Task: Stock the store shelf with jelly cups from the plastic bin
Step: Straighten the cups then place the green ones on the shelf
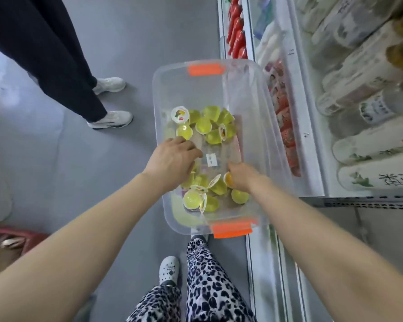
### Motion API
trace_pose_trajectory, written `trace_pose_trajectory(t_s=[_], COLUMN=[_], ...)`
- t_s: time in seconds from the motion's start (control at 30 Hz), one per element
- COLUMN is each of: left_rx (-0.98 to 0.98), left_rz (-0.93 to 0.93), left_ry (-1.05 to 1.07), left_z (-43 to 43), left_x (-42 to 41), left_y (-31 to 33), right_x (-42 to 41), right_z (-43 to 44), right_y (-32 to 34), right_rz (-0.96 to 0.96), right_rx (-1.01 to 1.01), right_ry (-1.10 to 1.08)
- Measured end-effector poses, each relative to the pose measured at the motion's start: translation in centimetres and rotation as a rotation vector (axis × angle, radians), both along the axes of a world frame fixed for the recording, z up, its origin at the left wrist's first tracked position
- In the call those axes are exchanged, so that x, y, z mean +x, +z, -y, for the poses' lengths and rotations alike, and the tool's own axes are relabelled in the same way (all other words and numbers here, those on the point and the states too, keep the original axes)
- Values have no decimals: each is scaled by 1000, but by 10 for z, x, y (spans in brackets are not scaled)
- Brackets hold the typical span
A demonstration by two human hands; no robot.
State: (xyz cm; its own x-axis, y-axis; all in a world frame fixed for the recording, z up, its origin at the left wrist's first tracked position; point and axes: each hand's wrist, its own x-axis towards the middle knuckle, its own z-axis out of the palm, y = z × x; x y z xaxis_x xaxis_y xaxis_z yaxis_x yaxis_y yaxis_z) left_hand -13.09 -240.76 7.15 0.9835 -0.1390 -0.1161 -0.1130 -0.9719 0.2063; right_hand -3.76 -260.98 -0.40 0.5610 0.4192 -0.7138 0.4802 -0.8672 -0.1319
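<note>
Jelly cups lie loose in the plastic bin, one cluster near and one far. They look light, thin-walled and probably slick, so pinch the sides rather than the peel lid. The right hand grips an orange cup. The left hand is curled among the cups, and I cannot tell whether it holds one. The shelf stands to the right.

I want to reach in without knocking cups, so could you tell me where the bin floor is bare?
The plastic bin is bare at its far end, between the far orange handle and the far jelly cups. A narrow strip by the white label lies free between the left hand and right hand. The near jelly cups crowd the near end.
</note>
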Motion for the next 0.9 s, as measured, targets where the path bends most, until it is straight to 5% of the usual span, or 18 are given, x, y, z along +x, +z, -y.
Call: trace_pose_trajectory(t_s=[0.27, 0.37, 0.53, 0.9], left_rx=[145, 275, 207, 303], left_rz=[-112, -216, -435, -640], left_ry=[-32, -135, -209, -268], left_z=[1, 11, 54, 95], left_x=[4, 10, 30, 47], left_y=[3, 7, -9, -81], right_x=[4, 2, 4, 8], right_z=[-5, -1, 12, 37], right_y=[12, 51, 102, 81], right_rz=[116, 284, 593, 621], right_rx=[87, 316, 769, 956], right_ry=[16, 16, -168, -365])
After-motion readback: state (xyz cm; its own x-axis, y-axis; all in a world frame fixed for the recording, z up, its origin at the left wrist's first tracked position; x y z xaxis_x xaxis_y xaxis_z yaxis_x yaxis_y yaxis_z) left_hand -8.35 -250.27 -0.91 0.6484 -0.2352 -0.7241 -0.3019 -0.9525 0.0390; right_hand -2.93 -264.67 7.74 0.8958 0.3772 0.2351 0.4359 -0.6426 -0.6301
